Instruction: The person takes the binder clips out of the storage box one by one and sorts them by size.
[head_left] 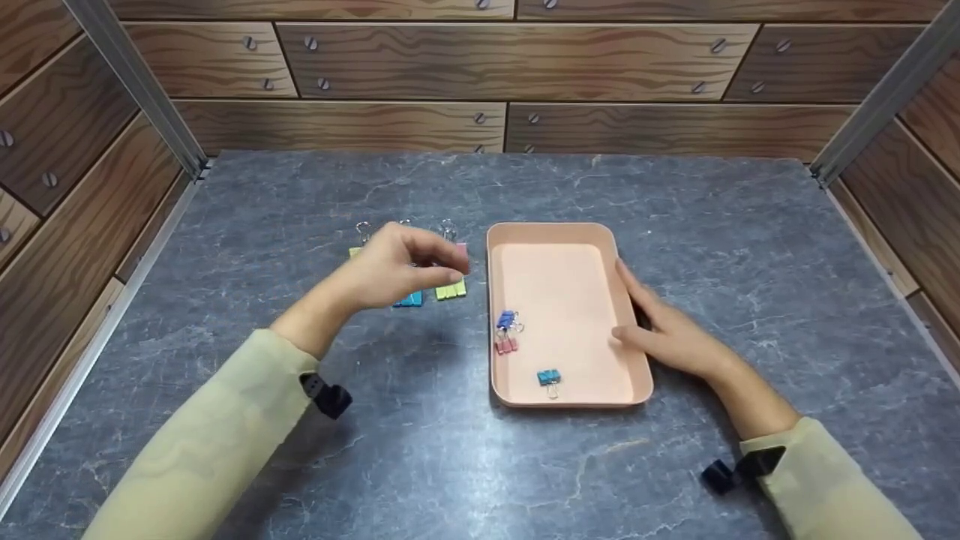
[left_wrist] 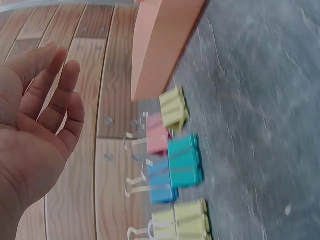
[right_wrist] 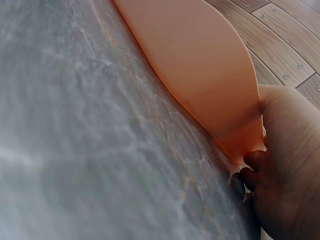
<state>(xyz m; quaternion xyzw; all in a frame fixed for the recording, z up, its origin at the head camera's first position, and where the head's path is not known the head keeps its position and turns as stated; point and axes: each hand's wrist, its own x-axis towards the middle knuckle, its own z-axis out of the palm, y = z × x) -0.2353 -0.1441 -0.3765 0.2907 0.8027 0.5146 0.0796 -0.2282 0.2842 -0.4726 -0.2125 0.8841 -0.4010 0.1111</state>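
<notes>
My left hand [head_left: 390,266] hangs over several binder clips left of the pink tray [head_left: 555,234], fingers loosely bent and nothing visible between them. Those clips are yellow-green [head_left: 451,290], teal [left_wrist: 184,161], blue [left_wrist: 161,186] and pink [left_wrist: 157,134]; the left wrist view shows them bunched beside the tray, with the left hand [left_wrist: 42,120] apart from them. My right hand [head_left: 675,337] grips the tray's right wall, thumb over the rim inside, other fingers outside. Inside the tray lie small clips: blue [head_left: 505,320], pink [head_left: 507,346] and teal [head_left: 548,376].
The grey marbled tabletop [head_left: 450,465] surrounds the tray. Wood-patterned panels [head_left: 517,64] stand behind and at both sides, with metal posts [head_left: 142,82] at the back corners.
</notes>
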